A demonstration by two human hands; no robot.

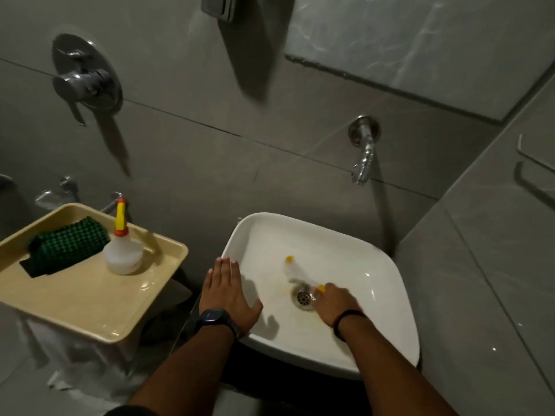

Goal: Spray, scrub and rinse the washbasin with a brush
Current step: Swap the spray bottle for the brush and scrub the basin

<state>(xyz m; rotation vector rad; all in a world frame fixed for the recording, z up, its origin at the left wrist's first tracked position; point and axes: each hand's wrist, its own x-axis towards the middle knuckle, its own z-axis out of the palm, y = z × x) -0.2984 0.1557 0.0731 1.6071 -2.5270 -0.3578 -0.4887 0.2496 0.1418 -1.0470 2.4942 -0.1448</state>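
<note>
The white washbasin [387, 283] stands below a wall tap [364, 157], with a metal drain [303, 298] at its bottom. My right hand [336, 304] is down inside the bowl, closed on a brush [295, 270] with yellow ends; the brush is blurred and lies over the drain. My left hand [228, 292] rests flat on the basin's left rim, fingers apart and holding nothing. A squeeze bottle [123, 253] with a yellow nozzle stands on the beige tray [81, 307] to the left.
A green scrub pad [66, 244] lies on the tray beside the bottle. A chrome mixer handle [84, 79] is on the left wall. A tiled side wall rises close to the basin's right edge. White plastic wraps the stand under the tray.
</note>
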